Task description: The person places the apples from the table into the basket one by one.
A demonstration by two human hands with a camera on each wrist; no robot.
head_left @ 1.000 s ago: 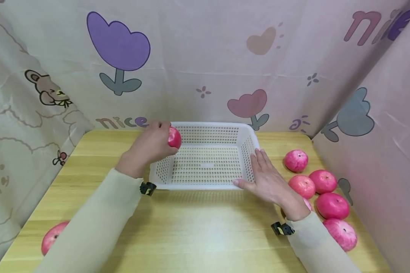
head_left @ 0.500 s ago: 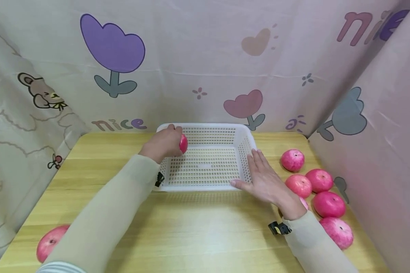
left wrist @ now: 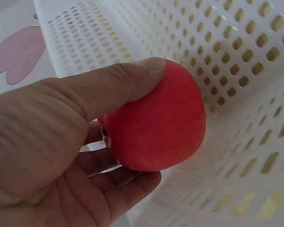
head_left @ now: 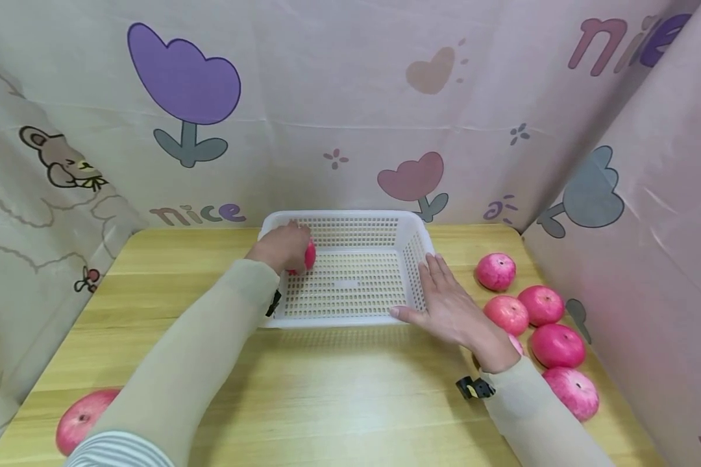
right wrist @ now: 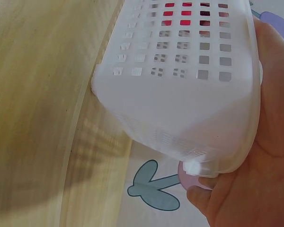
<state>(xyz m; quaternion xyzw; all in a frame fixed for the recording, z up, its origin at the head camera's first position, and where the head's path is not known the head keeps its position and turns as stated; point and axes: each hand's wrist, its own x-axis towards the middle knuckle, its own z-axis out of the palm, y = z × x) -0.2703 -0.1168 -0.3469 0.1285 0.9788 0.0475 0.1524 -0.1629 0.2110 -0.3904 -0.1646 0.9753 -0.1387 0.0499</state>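
My left hand (head_left: pixel 285 249) reaches into the left end of a white perforated plastic basket (head_left: pixel 350 322) and holds a red apple (left wrist: pixel 156 123). In the left wrist view the thumb lies over the top of the apple and the other fingers curl beneath it, with the basket's holed walls close around. My right hand (head_left: pixel 452 305) rests on the basket's right end, fingers straight along the rim and thumb spread towards the front corner. From the right wrist view, the basket's end wall (right wrist: pixel 165 99) is seen from outside, and red shows through its upper holes.
Several pink-red apples (head_left: pixel 557 346) lie to the right on the wooden table (head_left: pixel 339 395), one partly behind the right wrist. Another apple (head_left: pixel 84 418) lies at the front left, partly covered by the left sleeve. A printed curtain (head_left: pixel 304 97) encloses the back and sides.
My left hand has carried the apple from over the basket's left rim down into its left end. The right hand keeps its place on the right rim. The head view has shifted slightly.
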